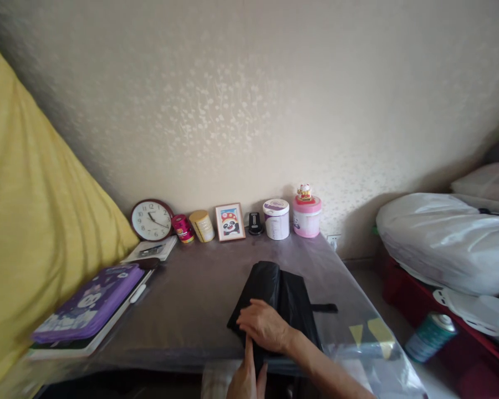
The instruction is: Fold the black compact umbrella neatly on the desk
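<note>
A black folded cloth thing, which looks like a collapsed umbrella, lies near the front edge of the table. A narrow black strap sticks out from its right side. My right hand rests flat across the lower part of the cloth, fingers stretched toward the left. Below it, at the table edge, my left hand is closed around the near end of the umbrella, with the thumb and fingers on either side. What lies under my right palm is hidden.
Plastic film covers the table. Along the wall stand a clock, cans, a framed panda picture and two tubs. A purple pouch lies on books at the left. A spray can and white bags are right of the table.
</note>
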The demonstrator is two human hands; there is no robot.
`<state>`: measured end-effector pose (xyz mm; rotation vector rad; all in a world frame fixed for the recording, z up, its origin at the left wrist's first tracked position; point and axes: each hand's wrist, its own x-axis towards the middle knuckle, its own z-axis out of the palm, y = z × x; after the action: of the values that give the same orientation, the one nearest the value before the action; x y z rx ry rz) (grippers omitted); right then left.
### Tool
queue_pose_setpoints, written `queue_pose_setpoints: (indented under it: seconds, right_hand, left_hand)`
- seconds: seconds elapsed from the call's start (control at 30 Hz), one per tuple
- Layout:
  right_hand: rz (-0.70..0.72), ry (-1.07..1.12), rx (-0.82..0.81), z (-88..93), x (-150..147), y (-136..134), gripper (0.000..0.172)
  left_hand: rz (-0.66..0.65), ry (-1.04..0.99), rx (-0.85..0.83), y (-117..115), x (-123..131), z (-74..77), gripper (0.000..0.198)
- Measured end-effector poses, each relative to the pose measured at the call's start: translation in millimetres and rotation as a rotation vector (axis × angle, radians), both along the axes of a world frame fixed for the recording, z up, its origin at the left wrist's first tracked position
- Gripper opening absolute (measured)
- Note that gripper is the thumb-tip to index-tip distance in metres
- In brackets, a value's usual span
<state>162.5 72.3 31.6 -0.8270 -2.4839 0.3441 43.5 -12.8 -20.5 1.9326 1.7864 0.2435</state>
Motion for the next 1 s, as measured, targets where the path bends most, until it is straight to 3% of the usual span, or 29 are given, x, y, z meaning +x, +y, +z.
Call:
queue_pose_setpoints:
  seconds: [0.03, 0.1, 0.23, 0.4, 0.53, 0.63, 0.8, 0.9, 1.0]
  right_hand:
    - [0.068, 0.004, -0.044, 5.8, -1.6, -3.1, 0.025]
    - [0.066, 0.093, -0.078, 14.9, 0.0, -3.2, 0.029]
    - [-0.165, 0.225, 0.031, 9.7, 15.3, 15.6, 0.026]
    - [-0.249, 0.115, 0.131, -14.0, 31.0, 46.7, 0.024]
    - [-0.422, 0.135, 0.175, -14.7, 38.4, 70.1, 0.026]
    - [-0.613, 0.271, 0.114, -13.7, 55.6, 81.2, 0.028]
    - [-0.873, 0.449, -0.032, -29.0, 108.0, 72.6, 0.029]
    - [-0.927, 0.464, -0.092, -38.5, 130.5, 58.4, 0.028]
    - [-0.920, 0.472, -0.090, -37.5, 133.9, 46.1, 0.026]
  left_hand:
    - [0.001, 0.002, -0.007, 0.0, -0.3, -0.8, 0.059]
    - [-0.001, -0.018, -0.011, 0.0, -0.5, -0.5, 0.060]
    - [-0.009, -0.061, -0.020, -0.1, 0.7, 6.1, 0.064]
    - [0.007, -0.030, -0.030, -0.2, 2.3, 12.2, 0.065]
    - [-0.010, -0.004, -0.011, -1.4, 2.1, 12.5, 0.065]
    - [0.017, 0.034, -0.010, -2.4, 3.2, 11.5, 0.063]
    - [0.065, 0.013, 0.005, -3.2, 5.4, 7.2, 0.063]
    - [0.063, 0.031, -0.001, -3.2, 5.4, 6.1, 0.062]
    - [0.045, 0.074, -0.012, -2.9, 5.5, 7.7, 0.061]
